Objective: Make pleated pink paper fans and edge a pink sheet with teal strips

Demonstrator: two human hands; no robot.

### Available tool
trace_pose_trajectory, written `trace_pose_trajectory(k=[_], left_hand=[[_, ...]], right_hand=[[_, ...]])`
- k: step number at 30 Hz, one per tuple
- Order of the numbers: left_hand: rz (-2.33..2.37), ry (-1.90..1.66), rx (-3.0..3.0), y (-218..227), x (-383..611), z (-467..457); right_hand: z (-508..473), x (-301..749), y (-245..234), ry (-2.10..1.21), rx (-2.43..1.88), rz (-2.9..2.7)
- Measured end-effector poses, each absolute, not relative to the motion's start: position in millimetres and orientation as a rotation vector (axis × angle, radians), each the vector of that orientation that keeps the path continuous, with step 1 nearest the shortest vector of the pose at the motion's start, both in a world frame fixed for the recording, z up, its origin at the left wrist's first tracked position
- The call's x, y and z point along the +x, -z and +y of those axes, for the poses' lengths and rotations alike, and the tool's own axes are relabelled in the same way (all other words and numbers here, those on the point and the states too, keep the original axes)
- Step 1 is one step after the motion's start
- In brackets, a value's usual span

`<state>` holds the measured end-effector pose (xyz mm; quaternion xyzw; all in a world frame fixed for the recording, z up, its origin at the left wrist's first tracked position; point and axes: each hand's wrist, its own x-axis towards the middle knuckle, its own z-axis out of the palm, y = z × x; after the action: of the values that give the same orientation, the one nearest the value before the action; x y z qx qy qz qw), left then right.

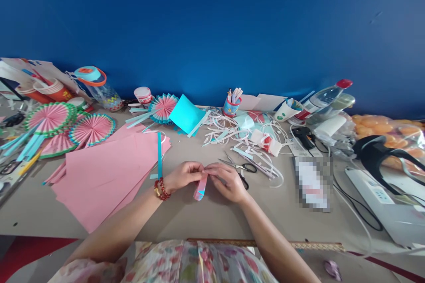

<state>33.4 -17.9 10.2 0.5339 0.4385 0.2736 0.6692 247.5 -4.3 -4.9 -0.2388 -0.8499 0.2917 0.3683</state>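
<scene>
Between my two hands, low over the front middle of the table, is a narrow folded pink paper strip [199,189] with some blue on its lower end. My left hand [186,175] has its fingers closed on the strip's upper end, a red bead bracelet at the wrist. Meeting it from the other side, my right hand [227,180] pinches the same end with its fingertips. Scissors [244,167] with black handles lie just beyond my right hand. A blue paper strip [160,154] lies beyond my left wrist, beside large pink paper sheets [109,172].
Pleated paper fans [93,129] lie at the left, another fan [164,108] at the back. White paper scraps [222,128] and a pen cup [232,107] stand behind my hands. A glue gun [303,138], bottle [318,101] and power strip [378,194] are on the right.
</scene>
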Motion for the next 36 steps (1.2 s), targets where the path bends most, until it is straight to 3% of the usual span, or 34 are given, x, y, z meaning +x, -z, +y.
trace_pose_trajectory(k=[11, 21, 28, 36], left_hand=[[1.211, -0.660, 1.871, -22.2, 41.4, -26.5], [1.281, -0.732, 1.900, -26.7, 49.2, -33.0], [1.298, -0.823, 1.959, -29.0, 54.9, -37.4], [1.291, -0.773, 2.186, -41.5, 55.2, -43.9]], right_hand=[[-10.3, 241.6, 7.1, -1.037, -0.924, -1.942], [-6.8, 247.1, 7.0, -1.360, -0.941, -1.817], [-8.5, 246.5, 7.2, -1.182, -0.935, -1.767], [-12.3, 254.3, -27.6, -0.833, -0.825, -2.245]])
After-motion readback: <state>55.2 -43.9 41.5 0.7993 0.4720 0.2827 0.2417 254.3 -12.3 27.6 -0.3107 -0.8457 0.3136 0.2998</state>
